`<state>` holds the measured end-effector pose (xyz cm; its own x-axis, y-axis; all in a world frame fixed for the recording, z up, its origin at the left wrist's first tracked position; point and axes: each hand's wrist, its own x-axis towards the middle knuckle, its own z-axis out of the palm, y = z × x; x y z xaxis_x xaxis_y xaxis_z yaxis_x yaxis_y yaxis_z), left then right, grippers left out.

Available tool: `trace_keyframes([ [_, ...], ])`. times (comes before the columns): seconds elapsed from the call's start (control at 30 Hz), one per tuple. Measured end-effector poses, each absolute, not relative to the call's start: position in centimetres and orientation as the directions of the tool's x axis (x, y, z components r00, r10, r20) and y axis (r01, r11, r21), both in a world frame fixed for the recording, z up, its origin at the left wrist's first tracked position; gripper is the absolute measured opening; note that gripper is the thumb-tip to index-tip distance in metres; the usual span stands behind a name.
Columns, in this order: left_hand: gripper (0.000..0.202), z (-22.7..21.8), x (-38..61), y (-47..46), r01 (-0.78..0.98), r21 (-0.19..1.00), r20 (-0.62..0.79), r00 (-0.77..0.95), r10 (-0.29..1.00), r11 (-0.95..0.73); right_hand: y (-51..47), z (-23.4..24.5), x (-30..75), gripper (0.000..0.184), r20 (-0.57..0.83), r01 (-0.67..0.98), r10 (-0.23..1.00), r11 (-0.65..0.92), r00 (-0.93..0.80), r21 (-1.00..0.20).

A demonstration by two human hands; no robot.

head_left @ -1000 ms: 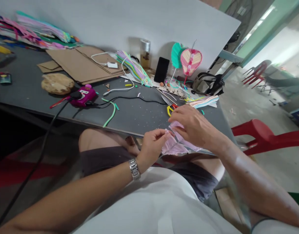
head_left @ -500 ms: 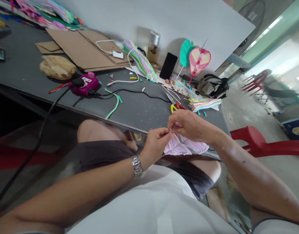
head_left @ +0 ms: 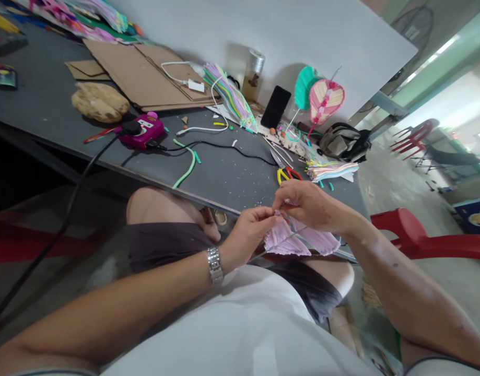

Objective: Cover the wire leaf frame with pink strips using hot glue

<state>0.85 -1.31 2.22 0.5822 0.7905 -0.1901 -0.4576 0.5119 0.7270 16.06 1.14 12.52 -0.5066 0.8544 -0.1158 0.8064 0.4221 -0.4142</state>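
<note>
My left hand (head_left: 252, 233), with a metal watch (head_left: 215, 265) on its wrist, pinches the edge of a pale pink pleated piece (head_left: 285, 240) at the table's front edge. The piece looks like ribbed pipe-cleaner strips laid side by side, with a thin stem running across it. From the right, my right hand (head_left: 308, 203) closes its fingertips on the same piece's upper end, close to the left fingertips. Exactly what lies between the fingertips is hidden. Just beyond the right hand lie scissors (head_left: 282, 175) with a yellow handle, beside a red-handled tool (head_left: 293, 173).
A purple power adapter (head_left: 145, 130) with a black cable, a green pipe cleaner (head_left: 188, 168) and cardboard sheets (head_left: 145, 73) lie on the left. Farther back are a phone (head_left: 276, 106), leaf-shaped pieces (head_left: 326, 101) and a grey bag (head_left: 343, 142). A red chair (head_left: 404, 230) stands right.
The pink pleated piece has tilted slightly between my hands, showing more of its thin stem. Both hands keep their pinch close together. The whole view has shifted a little.
</note>
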Motion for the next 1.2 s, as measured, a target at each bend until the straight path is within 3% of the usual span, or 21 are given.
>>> trace_keyframes([
  [0.23, 0.037, 2.1, 0.7, -1.6, -0.495, 0.661, -0.222, 0.589, 0.777, 0.564, 1.2, 12.8, 16.1, 0.019, -0.125, 0.781, 0.838, 0.428, -0.531, -0.455],
  [0.6, 0.039, 2.4, 0.9, -1.7, -0.492, 0.667, -0.251, 0.559, 0.791, 0.559, 1.0, 13.6, 15.3, 0.019, -0.194, 0.841, 0.875, 0.334, -0.445, -0.425],
  [1.2, 0.035, 2.4, 0.7, -1.6, -0.532, 0.596, -0.354, 0.499, 0.791, 0.602, 1.3, 13.5, 15.3, 0.015, -0.147, 0.826, 0.854, 0.417, -0.499, -0.378],
])
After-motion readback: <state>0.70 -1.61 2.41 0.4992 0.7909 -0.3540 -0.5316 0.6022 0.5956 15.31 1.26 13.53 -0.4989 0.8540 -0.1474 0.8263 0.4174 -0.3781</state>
